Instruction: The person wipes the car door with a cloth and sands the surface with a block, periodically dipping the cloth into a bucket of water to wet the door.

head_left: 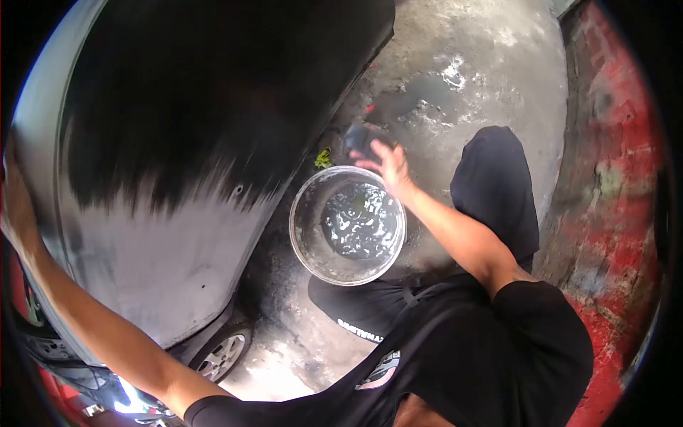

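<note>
My right hand (388, 164), smeared by motion, is above the far right rim of a round bucket (302, 249). At its fingertips is a small dark pad (364, 141), too blurred to name exactly. Rippling grey water (359, 220) lies in the bucket. On the far left, my left hand (16, 206) rests on the edge of a car body panel (163, 263) with its fingers stretched out, partly lost in the dark border. That panel is black at the top, with streaks running down into a dull grey area.
A car wheel (226, 352) shows below the panel. My bent knee (496, 185) is right of the bucket. Beyond it runs a red, worn wall (615, 192). Wet patches (427, 96) mark the concrete floor, and a small yellow-green scrap (323, 158) lies by the bucket.
</note>
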Motion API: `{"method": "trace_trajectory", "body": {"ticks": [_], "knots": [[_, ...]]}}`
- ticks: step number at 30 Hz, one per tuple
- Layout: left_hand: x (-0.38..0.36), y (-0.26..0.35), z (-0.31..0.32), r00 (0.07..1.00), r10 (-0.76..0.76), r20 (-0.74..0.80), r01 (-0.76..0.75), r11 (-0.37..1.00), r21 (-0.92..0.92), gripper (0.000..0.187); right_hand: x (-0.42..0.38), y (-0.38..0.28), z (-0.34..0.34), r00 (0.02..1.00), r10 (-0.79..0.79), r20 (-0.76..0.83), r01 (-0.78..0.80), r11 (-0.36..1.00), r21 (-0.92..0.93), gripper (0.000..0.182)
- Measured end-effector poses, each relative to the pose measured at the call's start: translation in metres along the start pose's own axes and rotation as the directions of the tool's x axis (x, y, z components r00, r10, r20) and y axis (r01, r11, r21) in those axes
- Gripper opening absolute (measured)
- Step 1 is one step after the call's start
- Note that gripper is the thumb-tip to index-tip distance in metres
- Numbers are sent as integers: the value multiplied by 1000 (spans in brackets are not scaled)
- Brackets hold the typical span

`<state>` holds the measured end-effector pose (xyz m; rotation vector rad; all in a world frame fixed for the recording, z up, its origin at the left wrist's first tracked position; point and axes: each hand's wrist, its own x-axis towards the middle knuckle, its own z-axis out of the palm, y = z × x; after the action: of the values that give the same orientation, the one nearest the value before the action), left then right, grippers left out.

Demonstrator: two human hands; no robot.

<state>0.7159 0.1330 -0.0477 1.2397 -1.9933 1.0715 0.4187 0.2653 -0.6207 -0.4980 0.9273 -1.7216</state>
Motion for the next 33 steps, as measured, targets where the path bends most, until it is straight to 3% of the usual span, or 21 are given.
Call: {"method": "trace_trajectory", "body": {"ticks": [2, 5, 7, 8, 9, 10, 14, 16, 18, 20, 21, 23, 27, 30, 33], "knots": [[0, -21, 5, 1000, -3, -22, 3, 1000, 13, 60, 32, -8, -22, 968, 13, -250, 39, 979, 201, 40], [-7, -49, 16, 987, -77, -138, 81, 996, 28, 66, 104, -14, -54, 920, -20, -392, 89, 983, 158, 47], [5, -62, 14, 971, -229, -64, 236, 958, 160, 53, 137, -37, -47, 887, -71, -456, 125, 988, 90, 50], [33, -115, 15, 982, -186, 33, 175, 964, 202, 54, 156, -43, -45, 856, -122, -502, 140, 990, -1, 53], [62, -154, 18, 979, -154, 135, 118, 962, 246, 54, 181, -38, -49, 861, -240, -448, 238, 969, -61, 56], [73, -127, 21, 972, -216, 93, 200, 967, 158, 54, 197, -46, -49, 873, -318, -369, 287, 948, -138, 62], [104, -65, 42, 960, -280, -16, 281, 960, 12, 54, 263, -41, -38, 847, -365, -388, 307, 930, -204, 71], [113, -50, 48, 952, -304, -43, 303, 953, -20, 54, 259, -37, -17, 800, -409, -439, 273, 900, -339, 70], [118, -27, 48, 945, -318, -78, 315, 948, -50, 55, 241, -12, 7, 779, -492, -390, 366, 861, -354, 68], [105, 41, 46, 904, -419, -81, 417, 908, -46, 58, 205, 4, 31, 865, -395, -310, 301, 902, -309, 72], [106, 50, 48, 913, -400, -84, 398, 917, -41, 58, 188, 20, 42, 877, -397, -271, 318, 902, -293, 73], [100, 57, 44, 879, -467, -98, 465, 884, -38, 59, 175, 39, 38, 909, -388, -155, 305, 871, -386, 79], [96, 54, 39, 891, -442, -98, 446, 895, 15, 62, 223, 24, 7, 853, -478, -211, 375, 841, -389, 79], [99, 60, 44, 903, -415, -113, 424, 903, 67, 62, 297, -36, -29, 772, -506, -385, 417, 860, -295, 70], [98, 66, 47, 850, -508, -136, 509, 860, -31, 61, 263, -19, -5, 814, -472, -338, 372, 871, -321, 72]]}}
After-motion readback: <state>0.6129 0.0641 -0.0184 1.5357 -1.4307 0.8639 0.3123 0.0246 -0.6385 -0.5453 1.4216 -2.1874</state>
